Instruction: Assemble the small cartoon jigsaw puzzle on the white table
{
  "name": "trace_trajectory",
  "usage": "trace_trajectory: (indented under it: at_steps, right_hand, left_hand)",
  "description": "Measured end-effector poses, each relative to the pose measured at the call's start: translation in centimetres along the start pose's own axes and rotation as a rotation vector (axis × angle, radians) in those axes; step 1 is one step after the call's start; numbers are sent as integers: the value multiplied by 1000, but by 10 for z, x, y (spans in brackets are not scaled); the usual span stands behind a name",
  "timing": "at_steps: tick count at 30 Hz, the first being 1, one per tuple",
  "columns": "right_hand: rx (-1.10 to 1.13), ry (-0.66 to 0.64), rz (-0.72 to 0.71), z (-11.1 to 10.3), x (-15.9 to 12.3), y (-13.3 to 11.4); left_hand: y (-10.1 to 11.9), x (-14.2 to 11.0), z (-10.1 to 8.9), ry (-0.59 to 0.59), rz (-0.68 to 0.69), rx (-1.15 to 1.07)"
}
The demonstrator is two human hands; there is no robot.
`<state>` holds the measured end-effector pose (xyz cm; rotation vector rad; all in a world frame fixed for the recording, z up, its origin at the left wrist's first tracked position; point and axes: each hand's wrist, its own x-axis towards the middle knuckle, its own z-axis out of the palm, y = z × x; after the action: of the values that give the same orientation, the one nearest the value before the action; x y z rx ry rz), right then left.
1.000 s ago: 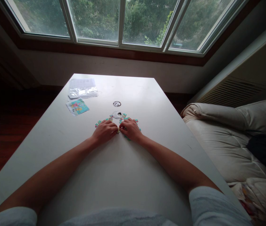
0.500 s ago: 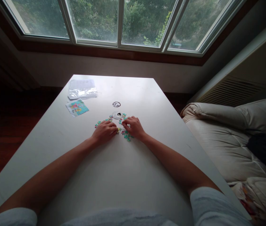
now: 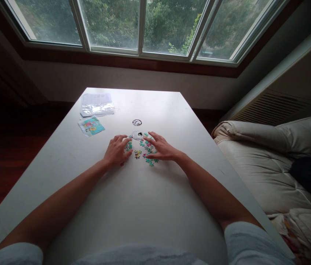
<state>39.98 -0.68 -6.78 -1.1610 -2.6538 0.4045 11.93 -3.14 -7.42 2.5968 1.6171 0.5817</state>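
In the head view, you have two hands over the table. Your left hand (image 3: 116,150) is open, thumb and fingers parted, with nothing visible in its grip; your right hand (image 3: 163,147) is spread wide and likewise shows no hold on anything. One small yellowish cluster (image 3: 138,154) lies on the table between your hands, apart from both. Two groups of pieces flank it: the left pieces (image 3: 128,146) beside your left fingers, the right pieces (image 3: 150,162) partly under your right hand. They are too small to count. Beyond are two discs, the near disc (image 3: 137,135) and the far disc (image 3: 137,122), one card (image 3: 92,126) and one plastic bag (image 3: 97,105). The table (image 3: 133,206) is white and glossy. Around you are a four-paned window (image 3: 111,25), a pale sofa (image 3: 260,165) at right and a reddish floor (image 3: 14,147) at left.
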Motion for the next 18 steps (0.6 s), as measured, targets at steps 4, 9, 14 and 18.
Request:
trace_trajectory:
  at_steps: [4, 9, 14, 18]
  right_hand:
    - [1, -81, -62, 5, -3, 3]
    - [-45, -55, -55, 15, -3, 4]
    - [-100, 63, -24, 25, 2, 7]
    - [-104, 143, 22, 32, 6, 11]
  left_hand:
    - [8, -5, -2, -121, 6, 63]
    - [11, -9, 2, -250, -89, 112]
    - [12, -11, 13, -273, -111, 106]
    - [14, -12, 22, -243, -116, 119]
